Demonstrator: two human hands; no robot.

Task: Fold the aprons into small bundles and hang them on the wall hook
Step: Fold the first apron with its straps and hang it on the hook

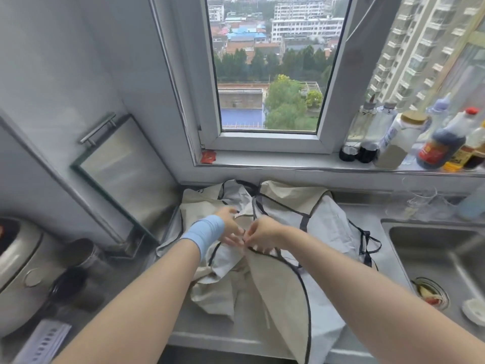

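Observation:
Cream and pale grey aprons [286,279] with dark trim lie crumpled on the steel counter [210,332] below the window. One flap hangs over the counter's front edge. My right hand [263,236] pinches the dark-trimmed edge of the apron near the middle of the heap. My left hand [231,228], with a blue band on the wrist, rests on the cloth just beside it, fingers extended toward the same spot. Thin dark ties [370,245] trail off to the right. No wall hook is in view.
A steel sink [433,248] with a drain strainer lies at right. Sauce bottles [441,143] and jars crowd the window sill. A rice cooker [18,269] and a dark lidded pot [78,261] stand at left. A glass-fronted panel [123,174] leans against the left wall.

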